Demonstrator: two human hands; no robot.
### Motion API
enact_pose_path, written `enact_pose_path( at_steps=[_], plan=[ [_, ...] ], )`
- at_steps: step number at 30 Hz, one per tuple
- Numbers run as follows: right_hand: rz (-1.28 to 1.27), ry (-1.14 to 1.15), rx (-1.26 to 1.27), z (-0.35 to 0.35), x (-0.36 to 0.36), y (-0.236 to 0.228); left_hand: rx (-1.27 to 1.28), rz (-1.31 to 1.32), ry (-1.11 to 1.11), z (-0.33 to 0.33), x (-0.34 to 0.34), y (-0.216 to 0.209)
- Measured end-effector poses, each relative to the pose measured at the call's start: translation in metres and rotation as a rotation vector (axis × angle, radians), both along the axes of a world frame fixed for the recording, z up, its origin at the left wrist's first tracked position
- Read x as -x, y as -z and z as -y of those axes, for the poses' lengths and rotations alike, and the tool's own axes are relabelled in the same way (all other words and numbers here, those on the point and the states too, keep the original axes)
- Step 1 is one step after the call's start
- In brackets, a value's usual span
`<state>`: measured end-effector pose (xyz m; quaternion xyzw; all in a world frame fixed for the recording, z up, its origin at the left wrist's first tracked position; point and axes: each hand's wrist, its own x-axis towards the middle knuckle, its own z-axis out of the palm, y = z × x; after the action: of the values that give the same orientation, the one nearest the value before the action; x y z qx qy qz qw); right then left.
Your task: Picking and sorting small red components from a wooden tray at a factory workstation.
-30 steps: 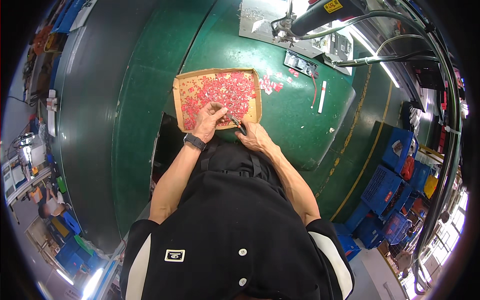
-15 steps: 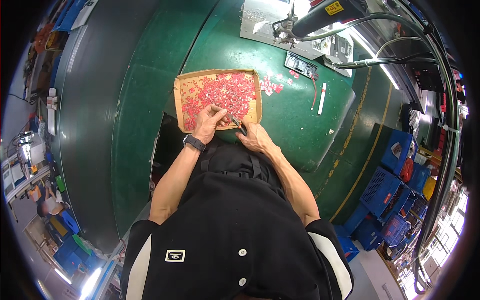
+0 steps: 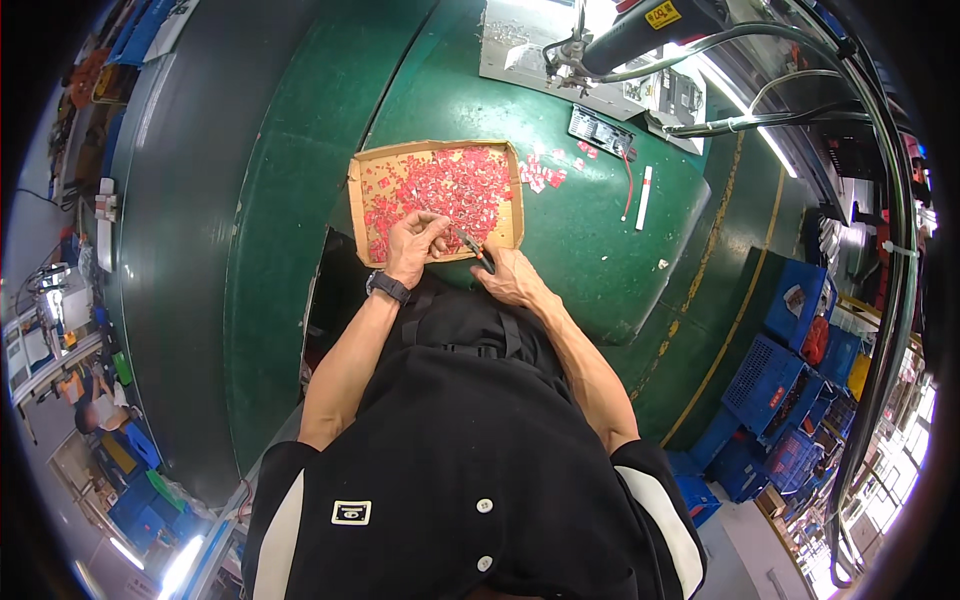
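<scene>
A shallow cardboard tray (image 3: 362, 218) lies on the green work surface, strewn with many small red pieces (image 3: 440, 185). Over its near edge, my left hand (image 3: 412, 246) is closed in a pinch; what sits between the fingertips is too small to make out. My right hand (image 3: 512, 275) grips a pair of pliers or cutters (image 3: 477, 250) with dark handles. The tool's metal jaws point up and left, close to my left fingertips. A dark watch (image 3: 388, 287) is on my left wrist.
Loose red-and-white bits (image 3: 542, 172) lie right of the tray. Beyond them are a black electronic module (image 3: 601, 131) with a red wire, and a white strip (image 3: 644, 198). A machine (image 3: 640, 40) overhangs the far side. Blue crates (image 3: 762, 375) stand at the right.
Both hands stay almost in place over the tray's near edge. The left fingers and the tool's tip have shifted very slightly.
</scene>
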<state>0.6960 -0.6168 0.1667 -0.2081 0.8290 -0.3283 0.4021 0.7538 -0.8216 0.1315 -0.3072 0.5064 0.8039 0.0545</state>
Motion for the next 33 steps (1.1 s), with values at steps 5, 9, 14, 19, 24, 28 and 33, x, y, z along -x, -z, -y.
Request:
enact_pose_path(
  at_steps=[5, 9, 14, 19, 24, 28, 33],
  plan=[
    [-0.049, -0.003, 0.043, -0.002, -0.002, 0.01, 0.001, 0.036, 0.028, -0.004, 0.001, -0.004],
    [-0.057, -0.002, 0.061, -0.002, -0.002, 0.011, 0.018, -0.002, 0.026, -0.008, 0.001, -0.006],
    [-0.01, -0.019, 0.015, -0.003, -0.001, 0.011, 0.117, -0.017, 0.05, -0.011, 0.005, -0.014],
    [-0.017, -0.038, 0.028, -0.003, -0.001, 0.014, 0.165, 0.012, 0.021, -0.012, 0.007, -0.017],
    [-0.067, -0.019, 0.074, -0.004, -0.002, 0.018, 0.173, 0.012, 0.01, -0.013, 0.007, -0.015],
    [-0.036, -0.023, 0.039, -0.001, 0.001, 0.011, 0.168, -0.011, 0.01, -0.013, 0.008, -0.012],
    [-0.034, -0.025, 0.029, 0.0, 0.002, 0.009, 0.193, -0.022, 0.008, -0.013, 0.01, -0.01]
  ],
)
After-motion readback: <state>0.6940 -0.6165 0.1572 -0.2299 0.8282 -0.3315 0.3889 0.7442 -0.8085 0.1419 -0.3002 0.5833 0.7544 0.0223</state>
